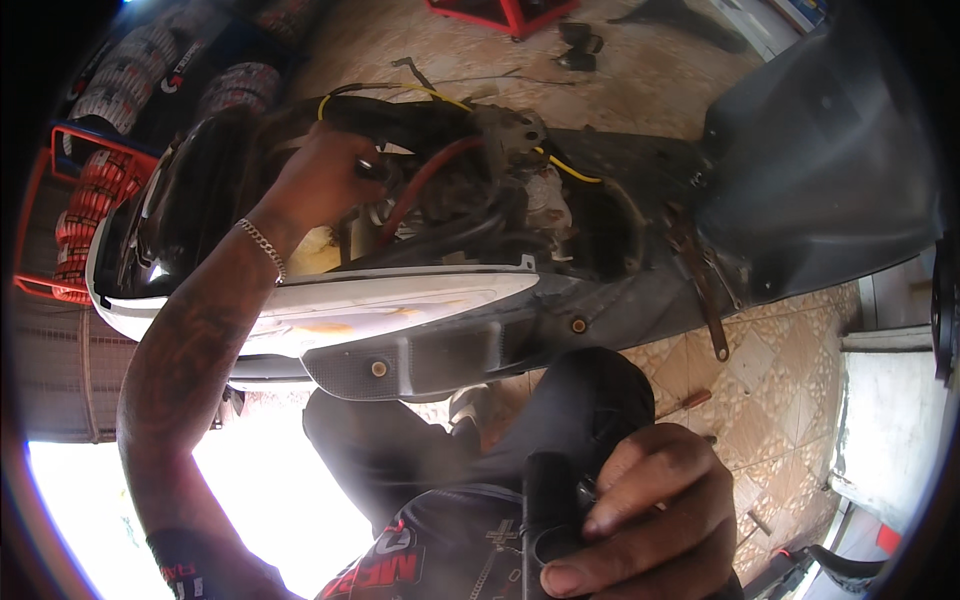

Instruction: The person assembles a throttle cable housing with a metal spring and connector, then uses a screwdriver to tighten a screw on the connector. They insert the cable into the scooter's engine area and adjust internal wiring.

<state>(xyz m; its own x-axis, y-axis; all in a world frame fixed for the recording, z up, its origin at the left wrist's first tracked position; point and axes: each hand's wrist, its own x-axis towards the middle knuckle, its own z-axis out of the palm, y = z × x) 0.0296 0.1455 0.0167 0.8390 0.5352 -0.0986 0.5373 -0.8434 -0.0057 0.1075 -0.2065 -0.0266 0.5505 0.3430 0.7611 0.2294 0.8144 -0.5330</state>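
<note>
My left hand [325, 180] reaches into the open body of a scooter, its fingers curled closed. A small dark, shiny piece [370, 168] shows at the fingers; its kind cannot be made out. Around it lie the exposed engine parts, a thick red hose [425, 185] and a yellow cable [440, 97]. The scooter's white side panel [400, 305] runs below my wrist. Close to my body, my right hand [655, 515] grips a black oblong object [550, 500], seen too partly to name.
Metal hand tools [700, 275] lie on the scooter's dark footboard, beside its large black front shield [820, 170]. A red-handled tool [690, 401] lies on the tiled floor [790, 370]. Wrapped tyres [95, 215] stand on a red rack at left. Part of a red cart [510, 15] stands beyond the scooter.
</note>
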